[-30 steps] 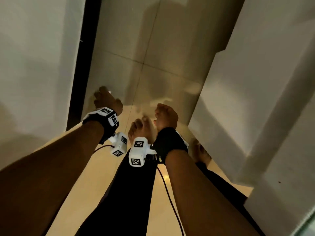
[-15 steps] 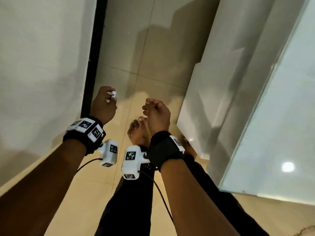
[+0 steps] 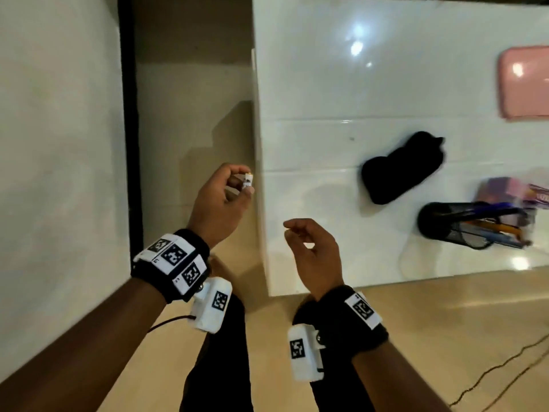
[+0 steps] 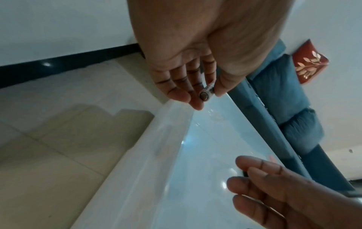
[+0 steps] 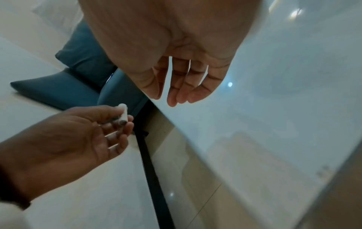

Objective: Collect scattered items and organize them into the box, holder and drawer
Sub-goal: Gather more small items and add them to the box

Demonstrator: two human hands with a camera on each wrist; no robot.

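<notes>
While the left hand (image 3: 221, 200) is pinching a small white battery (image 3: 247, 182) between thumb and fingertips just off the white table's (image 3: 326, 84) left edge, the right hand (image 3: 312, 257) is hovering loosely curled, holding nothing. Sitting on the table are a black mesh pen holder (image 3: 445, 230), black pouch (image 3: 401, 168) and pink box (image 3: 524, 83).

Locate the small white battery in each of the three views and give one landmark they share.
Head: the battery sits left of centre, pinched in the left hand, beside the white table edge.
Left wrist: centre, end-on at the fingertips.
Right wrist: left of centre, in the far hand.
Shared landmark: the glossy white table's edge.
</notes>
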